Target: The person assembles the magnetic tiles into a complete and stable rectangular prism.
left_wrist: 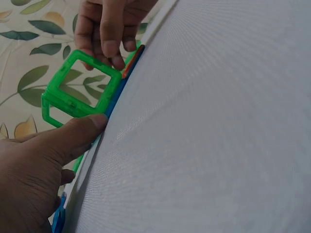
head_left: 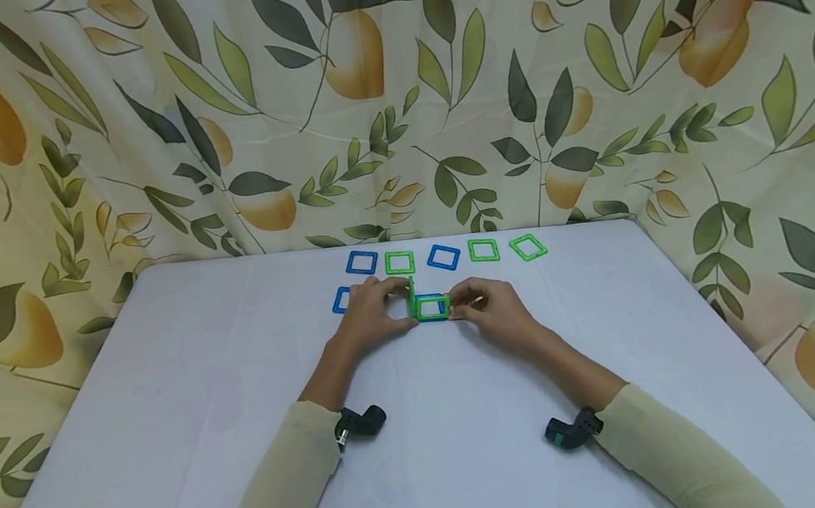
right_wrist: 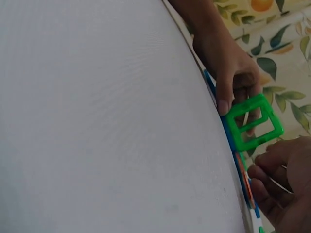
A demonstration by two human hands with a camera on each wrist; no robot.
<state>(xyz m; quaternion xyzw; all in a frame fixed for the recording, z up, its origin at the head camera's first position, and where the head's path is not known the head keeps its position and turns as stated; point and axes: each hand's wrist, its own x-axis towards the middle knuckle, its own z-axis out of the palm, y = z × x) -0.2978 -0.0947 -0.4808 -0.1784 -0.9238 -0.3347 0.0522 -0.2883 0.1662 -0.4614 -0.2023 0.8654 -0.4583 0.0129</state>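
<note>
Near the middle of the table in the head view, a green square magnetic tile (head_left: 412, 295) stands upright on its edge. Joined to it is a second upright green tile (left_wrist: 63, 74), facing me, with a flat blue tile (left_wrist: 115, 98) along its base. My left hand (head_left: 372, 312) grips the green side tile, thumb at the lower corner and fingers behind it. At the other side, my right hand (head_left: 489, 307) has its loosely bent fingertips right beside the front tile's free edge, with a gap showing between thumb and fingers in the right wrist view.
Along the table's far part lies a row of flat tiles, among them a blue tile (head_left: 361, 262), a green tile (head_left: 483, 250) and a tilted green tile (head_left: 528, 247). Another blue tile (head_left: 341, 300) is partly hidden behind my left hand. A leaf-patterned curtain (head_left: 397, 163) hangs behind.
</note>
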